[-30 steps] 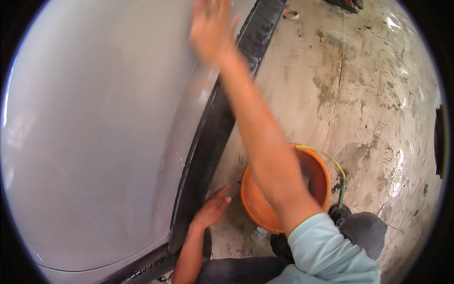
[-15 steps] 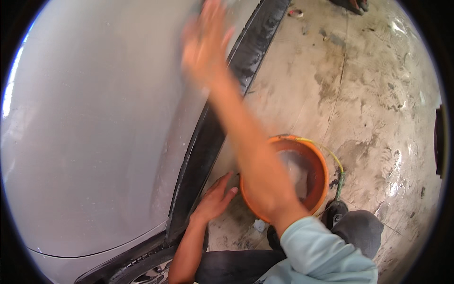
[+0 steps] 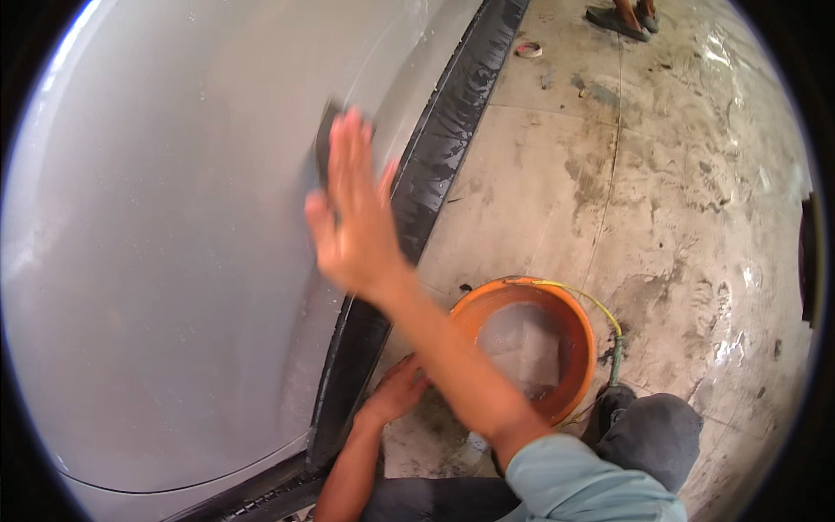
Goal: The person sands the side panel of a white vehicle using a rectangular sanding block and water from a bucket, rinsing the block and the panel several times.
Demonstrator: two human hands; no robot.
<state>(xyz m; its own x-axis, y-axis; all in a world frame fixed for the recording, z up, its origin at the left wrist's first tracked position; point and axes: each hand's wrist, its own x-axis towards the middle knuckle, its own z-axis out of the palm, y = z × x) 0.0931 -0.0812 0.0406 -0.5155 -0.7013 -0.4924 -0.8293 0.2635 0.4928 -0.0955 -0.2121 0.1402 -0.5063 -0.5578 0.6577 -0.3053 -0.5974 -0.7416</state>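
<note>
My right hand lies against the wet grey car panel, fingers stretched out and blurred. Beneath its fingers it holds a dark grey sheet, apparently sandpaper, flat on the paint. My left hand is low, between the black sill and the orange bucket, its fingers extended; my right forearm hides some fingertips. No object shows in it. Cloudy water and a pale, soft-looking thing are inside the bucket.
A yellow-green handle arches off the bucket's right side. My knee is close by it. The concrete floor is stained and wet in patches. A tape roll lies far off, near another person's feet.
My right hand has swept down the panel toward me, and the dark sheet now shows under it. My left hand stays low by the bucket. The view has shifted slightly.
</note>
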